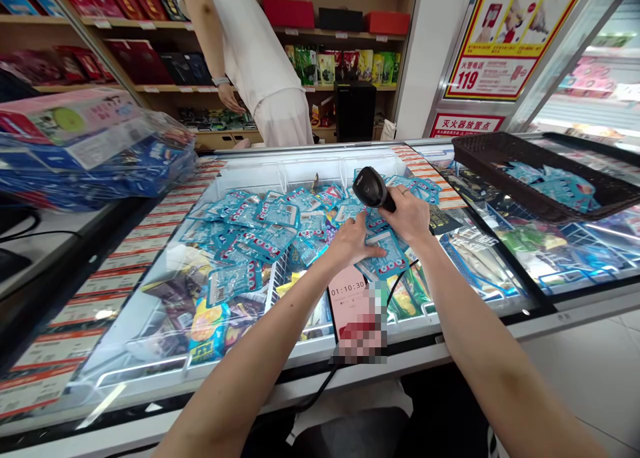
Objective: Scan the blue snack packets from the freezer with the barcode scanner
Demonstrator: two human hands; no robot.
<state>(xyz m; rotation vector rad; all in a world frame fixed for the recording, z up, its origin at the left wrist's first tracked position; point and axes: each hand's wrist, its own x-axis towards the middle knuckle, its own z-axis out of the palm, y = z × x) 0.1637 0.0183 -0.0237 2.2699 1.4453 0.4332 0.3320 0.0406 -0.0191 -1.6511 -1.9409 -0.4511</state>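
Observation:
My right hand point(409, 211) is wrapped round the handle of a black barcode scanner point(371, 188), whose head points up and to the left. Just left of it, my left hand point(350, 239) has its thumb on a blue packet point(384, 255) and its fingers curled, gripping the packet at its left side. A loose heap of similar blue packets point(273, 238) spreads over the glass top of the chest freezer around both hands. Below my left hand lies a phone point(347, 291) with a running clock on its screen. The scanner's black cable runs down beside it.
Under the glass, wire baskets hold bagged frozen goods. A brown plastic basket point(500, 191) with more blue packets stands at the right. Plastic-wrapped boxes point(95, 145) sit at the left. Behind the freezer, a person in white point(255, 51) stands by stocked shelves. Price labels point(120, 265) line the freezer's left side.

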